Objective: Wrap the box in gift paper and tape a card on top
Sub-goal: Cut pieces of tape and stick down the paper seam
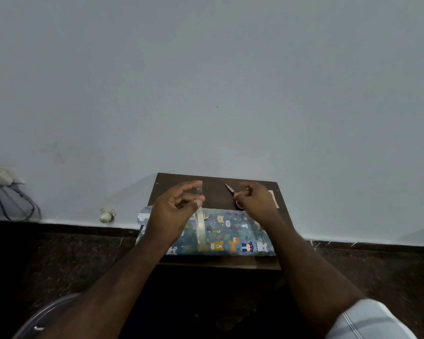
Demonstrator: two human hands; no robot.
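Box [230, 234], wrapped in blue animal-print gift paper, lies at lower centre of the frame on the near half of a small dark counter [216, 192], long axis running left to right. Left hand [175, 211]: grip pinching a short clear piece of tape [199, 190] between thumb and fingertips, held just above the box's left part. Directly below that grip, a strip of tape [201, 228] already crosses the paper from far edge to near edge. Right hand [256, 200]: grip curled round the red handles of scissors [233, 194], blades pointing to upper left, over the counter just beyond the box's far edge. Left hand judged nearer the seam; the piece likely goes straight down. Pale strip, possibly the card [274, 199], lies at the counter's right edge; not yet taped.
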